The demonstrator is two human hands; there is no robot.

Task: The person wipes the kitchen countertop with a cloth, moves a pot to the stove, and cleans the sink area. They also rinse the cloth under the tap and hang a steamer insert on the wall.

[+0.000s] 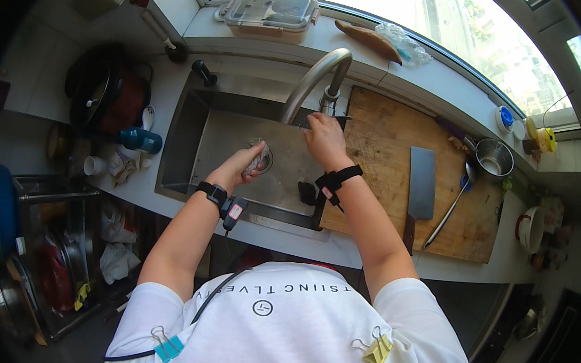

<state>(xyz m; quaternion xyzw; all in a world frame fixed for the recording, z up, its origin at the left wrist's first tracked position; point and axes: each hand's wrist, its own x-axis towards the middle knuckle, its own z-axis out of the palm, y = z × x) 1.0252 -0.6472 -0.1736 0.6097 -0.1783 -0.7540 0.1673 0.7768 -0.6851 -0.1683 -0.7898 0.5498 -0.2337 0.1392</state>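
My left hand [239,165] is over the stainless steel sink [232,191], shut on a crumpled, greyish-white cloth or scourer [257,158] near the drain [268,162]. At the base of the arched metal faucet [305,86], my right hand [324,136] has its fingers bent beside the tap's lower part; whether they grip the handle cannot be told. A dark scouring pad [307,192] lies at the sink's near right corner.
Right of the sink, a wooden cutting board [377,153] bears a cleaver [421,183], a long metal spoon [447,212] and a small saucepan [494,157]. A teal bottle [140,140] and a dark red cooker [120,97] stand left. A lidded container [271,14] sits on the sill.
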